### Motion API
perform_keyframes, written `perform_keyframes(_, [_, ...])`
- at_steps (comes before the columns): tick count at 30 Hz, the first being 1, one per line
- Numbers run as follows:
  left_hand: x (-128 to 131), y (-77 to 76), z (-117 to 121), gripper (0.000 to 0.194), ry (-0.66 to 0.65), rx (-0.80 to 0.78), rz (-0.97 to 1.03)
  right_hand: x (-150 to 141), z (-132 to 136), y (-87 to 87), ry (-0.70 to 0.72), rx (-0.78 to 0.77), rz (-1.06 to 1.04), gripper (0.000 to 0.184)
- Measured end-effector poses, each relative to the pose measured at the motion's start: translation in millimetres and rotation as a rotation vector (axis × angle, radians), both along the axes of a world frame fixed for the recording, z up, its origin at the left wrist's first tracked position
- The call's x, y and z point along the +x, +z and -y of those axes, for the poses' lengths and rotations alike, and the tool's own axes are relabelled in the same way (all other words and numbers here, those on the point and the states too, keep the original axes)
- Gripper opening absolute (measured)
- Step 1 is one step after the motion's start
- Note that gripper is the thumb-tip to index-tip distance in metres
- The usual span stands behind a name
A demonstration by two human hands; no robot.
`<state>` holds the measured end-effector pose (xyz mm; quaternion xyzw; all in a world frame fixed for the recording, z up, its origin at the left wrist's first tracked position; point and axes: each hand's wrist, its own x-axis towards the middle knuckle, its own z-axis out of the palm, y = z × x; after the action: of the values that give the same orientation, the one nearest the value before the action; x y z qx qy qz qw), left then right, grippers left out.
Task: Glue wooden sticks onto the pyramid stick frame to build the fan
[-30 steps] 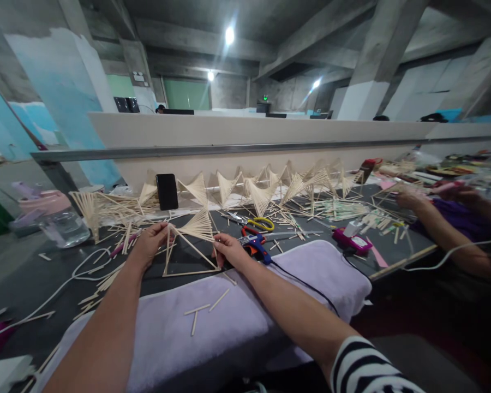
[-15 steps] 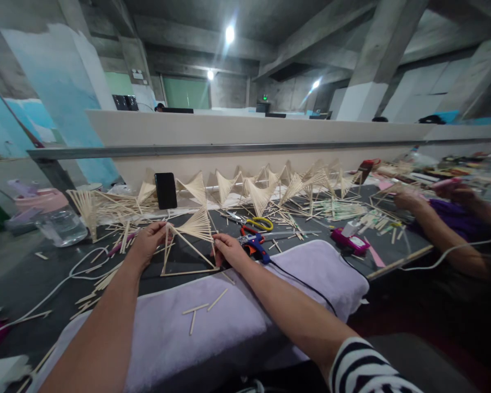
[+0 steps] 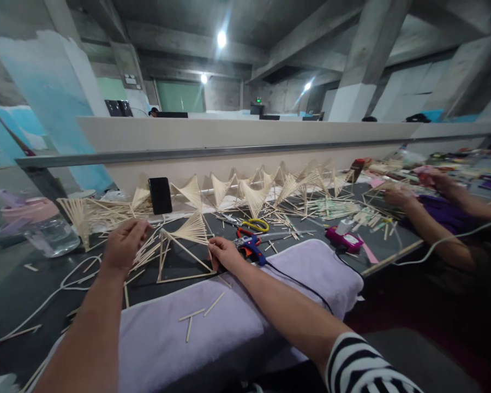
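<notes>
A model of thin wooden sticks (image 3: 190,232), with a triangular base and a fanned, twisted top, stands on the dark table in front of me. My right hand (image 3: 226,255) pinches its right corner. Off to the model's left, my left hand (image 3: 125,246) hovers above loose sticks (image 3: 147,252), apart from the model. Its fingers are closed together; whatever they hold, if anything, I cannot make out. Beside my right hand lies a blue glue gun (image 3: 251,246), with yellow-and-red-handled scissors (image 3: 257,225) just behind it.
Similar stick models (image 3: 256,196) line the back by the low partition, with a black phone (image 3: 160,195) propped up. A water bottle (image 3: 45,229) stands left. Short sticks lie on the lilac towel (image 3: 237,316). At right, a co-worker's hands (image 3: 399,195) work near a magenta device (image 3: 343,239).
My left hand has let go of the model's left corner and moved left, over the loose sticks. My right hand stays on the model. The view has shifted slightly right.
</notes>
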<state>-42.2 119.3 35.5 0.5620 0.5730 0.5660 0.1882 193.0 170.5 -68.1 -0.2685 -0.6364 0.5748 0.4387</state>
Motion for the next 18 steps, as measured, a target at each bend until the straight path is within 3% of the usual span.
perform_keyframes(2, [8.8,6.0,10.6,0.027,-0.288,-0.176,-0.063,0.3,0.6,1.2,-0.003,-0.001,0.005,0.021])
perform_keyframes(4, [21.8,3.9,17.1,0.025,-0.599,-0.512,-0.141,1.2,1.1,2.1,-0.010,0.003,0.017,0.020])
perform_keyframes(6, [35.4,-5.2,17.6,0.027,-0.711,-0.788,-0.133,2.1,1.2,2.4,-0.020,0.011,0.029,0.019])
perform_keyframes(8, [46.6,-17.5,13.0,0.043,-0.644,-0.870,-0.021,2.7,1.0,2.2,-0.028,0.020,0.039,0.017])
perform_keyframes(11, [58.3,-33.8,2.4,0.057,-0.537,-0.773,0.227,2.3,0.5,2.1,-0.034,0.020,0.041,0.017])
perform_keyframes(18, [84.6,-59.2,-14.0,0.028,-0.357,-0.455,0.577,0.2,-1.5,0.6,-0.038,0.025,0.052,0.020])
